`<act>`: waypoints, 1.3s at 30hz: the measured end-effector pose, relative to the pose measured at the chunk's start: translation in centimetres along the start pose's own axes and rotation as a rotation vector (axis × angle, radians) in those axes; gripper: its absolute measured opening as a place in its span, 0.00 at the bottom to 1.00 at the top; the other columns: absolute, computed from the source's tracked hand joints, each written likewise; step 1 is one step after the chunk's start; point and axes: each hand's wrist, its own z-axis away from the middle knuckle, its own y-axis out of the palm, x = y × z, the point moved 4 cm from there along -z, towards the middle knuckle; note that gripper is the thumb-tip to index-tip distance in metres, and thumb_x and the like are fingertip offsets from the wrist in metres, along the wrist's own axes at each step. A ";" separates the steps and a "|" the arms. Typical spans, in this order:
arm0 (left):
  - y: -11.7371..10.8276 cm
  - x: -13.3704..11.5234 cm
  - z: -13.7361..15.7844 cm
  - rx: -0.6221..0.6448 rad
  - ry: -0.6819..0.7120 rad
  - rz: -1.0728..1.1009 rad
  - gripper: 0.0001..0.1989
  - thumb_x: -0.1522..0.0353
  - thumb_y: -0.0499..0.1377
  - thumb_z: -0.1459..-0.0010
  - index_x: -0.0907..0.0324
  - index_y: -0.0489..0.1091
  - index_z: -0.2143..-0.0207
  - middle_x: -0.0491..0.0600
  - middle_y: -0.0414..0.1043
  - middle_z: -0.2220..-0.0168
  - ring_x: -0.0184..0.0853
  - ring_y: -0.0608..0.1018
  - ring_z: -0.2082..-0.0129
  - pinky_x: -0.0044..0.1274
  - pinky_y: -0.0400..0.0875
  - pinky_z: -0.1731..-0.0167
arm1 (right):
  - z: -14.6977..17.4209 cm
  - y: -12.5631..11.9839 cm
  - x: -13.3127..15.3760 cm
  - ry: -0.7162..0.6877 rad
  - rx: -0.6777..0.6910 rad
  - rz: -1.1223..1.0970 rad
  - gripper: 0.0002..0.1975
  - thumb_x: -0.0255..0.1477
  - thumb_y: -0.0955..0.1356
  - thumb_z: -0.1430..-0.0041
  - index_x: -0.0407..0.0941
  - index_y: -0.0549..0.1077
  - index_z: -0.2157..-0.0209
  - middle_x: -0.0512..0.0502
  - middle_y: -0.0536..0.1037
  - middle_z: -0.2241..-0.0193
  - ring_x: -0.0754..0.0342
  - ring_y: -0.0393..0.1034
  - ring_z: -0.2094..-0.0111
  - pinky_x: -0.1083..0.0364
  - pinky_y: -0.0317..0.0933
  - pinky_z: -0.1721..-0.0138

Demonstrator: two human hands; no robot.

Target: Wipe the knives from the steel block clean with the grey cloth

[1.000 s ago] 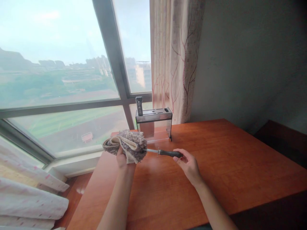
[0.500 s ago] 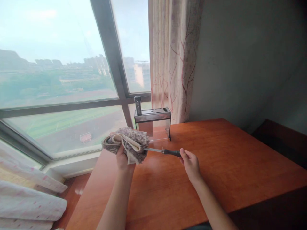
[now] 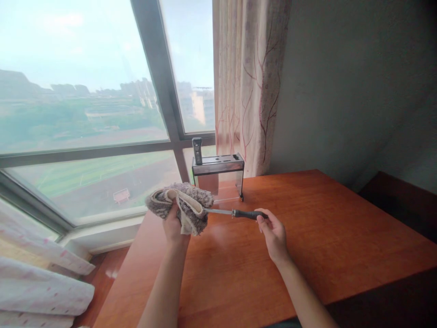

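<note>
My left hand [image 3: 175,230] is closed around a folded, shaggy grey-brown cloth [image 3: 196,202] with a pale backing, held above the table. Out of the cloth's right side comes the thin metal rod of a sharpening steel [image 3: 244,214]; the far part of the rod is hidden in the folds. Its black ridged handle points right. The fingers of my right hand [image 3: 276,234] pinch the end of that handle. Just behind the cloth stands a knife block [image 3: 218,165] with clear sides and a slotted metal top. One dark handle [image 3: 197,151] sticks up from its left end.
The reddish-brown wooden table [image 3: 307,218] reaches from the window side to the right. Large slanted windows [image 3: 85,114] lie to the left. A patterned curtain [image 3: 252,91] hangs behind the block, and a white curtain [image 3: 41,287] is at lower left.
My right hand has shifted slightly right, with its grip now around the handle's end, and the handle sits a little higher. The cloth has turned only slightly.
</note>
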 end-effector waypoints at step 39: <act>0.6 -0.7 1.5 0.023 0.093 0.055 0.13 0.61 0.62 0.46 0.58 0.72 0.61 0.44 0.77 0.66 0.32 0.78 0.67 0.26 0.72 0.60 | 0.1 1.2 -1.6 0.275 0.197 -0.226 0.19 0.44 0.65 0.41 0.41 0.72 0.69 0.57 0.61 0.87 0.64 0.52 0.86 0.63 0.45 0.86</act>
